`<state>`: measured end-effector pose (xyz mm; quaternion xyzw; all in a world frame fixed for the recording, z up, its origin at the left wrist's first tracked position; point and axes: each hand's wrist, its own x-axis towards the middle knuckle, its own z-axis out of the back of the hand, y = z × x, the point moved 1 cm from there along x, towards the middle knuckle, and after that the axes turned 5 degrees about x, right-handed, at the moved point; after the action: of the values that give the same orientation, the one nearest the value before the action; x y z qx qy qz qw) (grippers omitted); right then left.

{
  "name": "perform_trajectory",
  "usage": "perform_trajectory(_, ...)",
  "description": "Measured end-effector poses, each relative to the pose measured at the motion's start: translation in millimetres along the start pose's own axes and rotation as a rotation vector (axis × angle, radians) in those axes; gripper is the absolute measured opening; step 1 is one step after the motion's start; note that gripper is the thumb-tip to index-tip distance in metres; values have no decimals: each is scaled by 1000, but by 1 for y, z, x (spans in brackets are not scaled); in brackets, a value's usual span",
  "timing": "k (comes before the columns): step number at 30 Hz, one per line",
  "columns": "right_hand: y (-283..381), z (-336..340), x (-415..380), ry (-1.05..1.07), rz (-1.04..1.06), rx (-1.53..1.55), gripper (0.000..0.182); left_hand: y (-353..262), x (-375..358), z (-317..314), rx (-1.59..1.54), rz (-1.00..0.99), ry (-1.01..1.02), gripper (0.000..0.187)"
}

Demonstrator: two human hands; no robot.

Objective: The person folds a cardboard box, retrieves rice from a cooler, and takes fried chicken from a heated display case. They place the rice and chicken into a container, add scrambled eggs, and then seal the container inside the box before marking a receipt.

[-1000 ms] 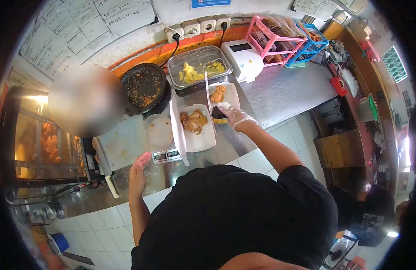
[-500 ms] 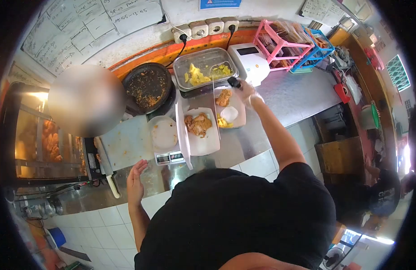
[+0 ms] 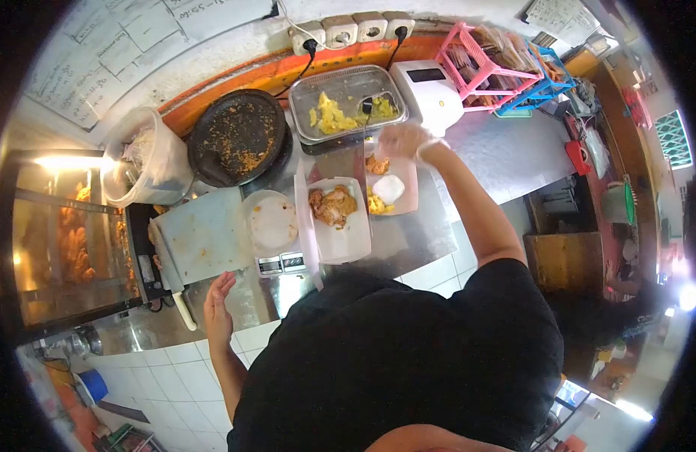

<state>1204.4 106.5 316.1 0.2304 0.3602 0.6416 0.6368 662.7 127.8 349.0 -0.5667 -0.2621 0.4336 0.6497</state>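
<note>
the right hand (image 3: 401, 140), in a thin clear glove, is raised over the near edge of a metal tray (image 3: 348, 102) of yellow food, its grip too blurred to make out. just below it an open white box (image 3: 391, 184) lies flat on the steel counter, holding a fried piece, a white mound and yellow bits. the left hand (image 3: 218, 307) hangs bare, fingers open, by the counter edge.
</note>
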Motion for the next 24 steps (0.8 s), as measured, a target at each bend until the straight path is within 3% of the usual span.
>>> perform_trajectory(1, 50, -9, -25, 198, -211, -221, 44, -1, 3, -2, 12, 9, 20, 54)
perform_trajectory(3, 35, -42, -48, 235, -28, -498, 56, -4, 13, -6, 36, 21, 61, 54)
perform_trajectory(7, 8, -91, -51, 132, -165, -632, 68, -27, 31, -21, 120, 31, 144, 55)
perform_trajectory(9, 16, -93, -56, 45, -8, -760, 69, -32, 37, -24, 139, 17, 170, 54)
perform_trajectory(10, 11, -94, -50, 197, -204, -762, 71, -34, 40, -24, 150, 1, 187, 53)
perform_trajectory(13, 0, -98, -52, 127, -279, -871, 67, -35, 43, -21, 145, -3, 205, 52)
perform_trajectory(14, 4, -97, -55, 116, -285, -862, 67, -33, 44, -19, 156, -8, 214, 52)
perform_trajectory(16, 14, -95, -66, -126, -309, -754, 47, -27, 44, -16, 145, 4, 196, 51)
perform_trajectory(17, 3, -101, -66, -128, -314, -749, 47, -28, 45, -17, 150, 5, 202, 51)
perform_trajectory(19, -25, -116, -64, -351, -278, -565, 42, -30, 46, -22, 164, 22, 215, 51)
perform_trajectory(24, -21, -104, -69, -301, -204, -419, 37, -32, 44, -31, 151, -25, 253, 50)
